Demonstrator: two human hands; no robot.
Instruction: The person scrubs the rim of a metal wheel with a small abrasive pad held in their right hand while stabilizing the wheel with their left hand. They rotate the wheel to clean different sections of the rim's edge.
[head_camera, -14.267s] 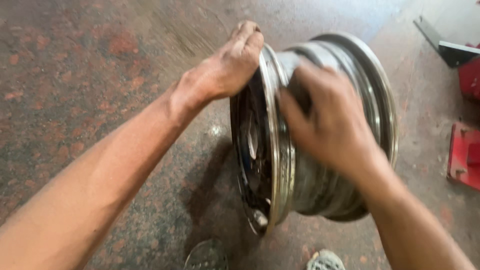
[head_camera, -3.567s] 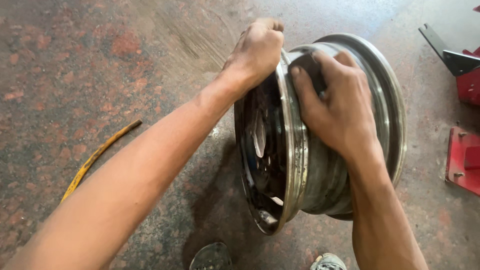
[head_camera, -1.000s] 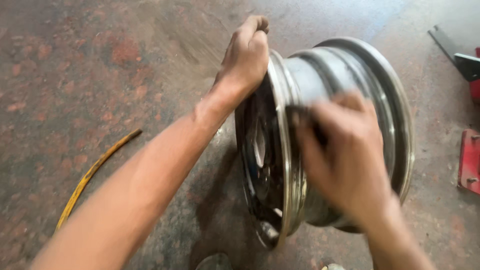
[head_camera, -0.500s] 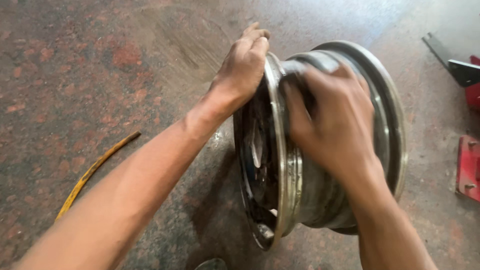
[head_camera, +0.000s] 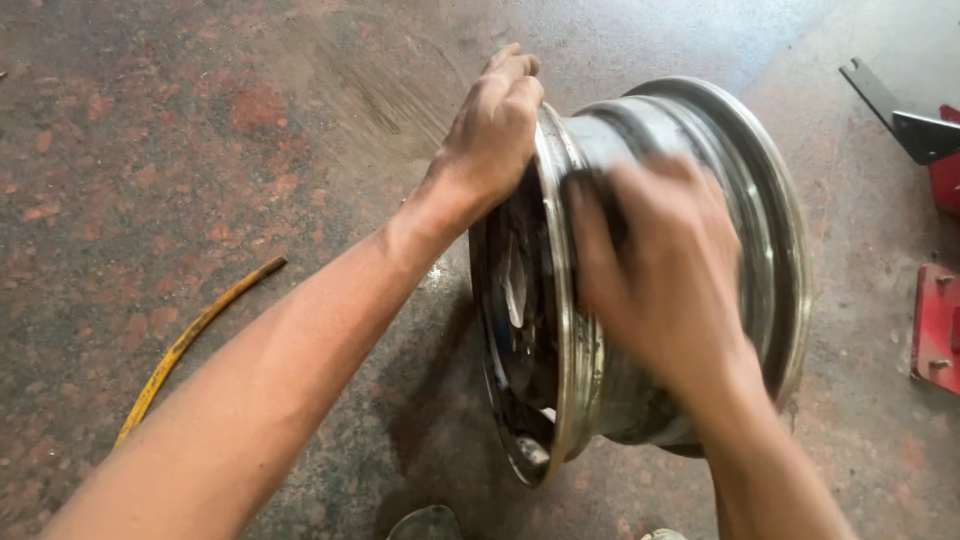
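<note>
The floor is rough stone or concrete, stained in red and grey, and a yellow strip lies on it well away from the work, on the side of the left arm. Red metal parts stand at the far right edge.

A bare steel wheel rim stands upright on its edge on this floor. The left hand is curled over the top of the near flange, fingers closed on the lip, and it steadies the rim. The right hand lies on the barrel just beside that grip, blurred; something dark seems to be under its fingers, but I cannot tell if they pinch it or only press flat.

The risks, as I judge them: the rim rests on a narrow edge, so a hard push from the right hand could roll or tip it away from the left grip. The flange lip can be sharp, and a slipping hand could be cut. A falling rim could strike the foot below.
</note>
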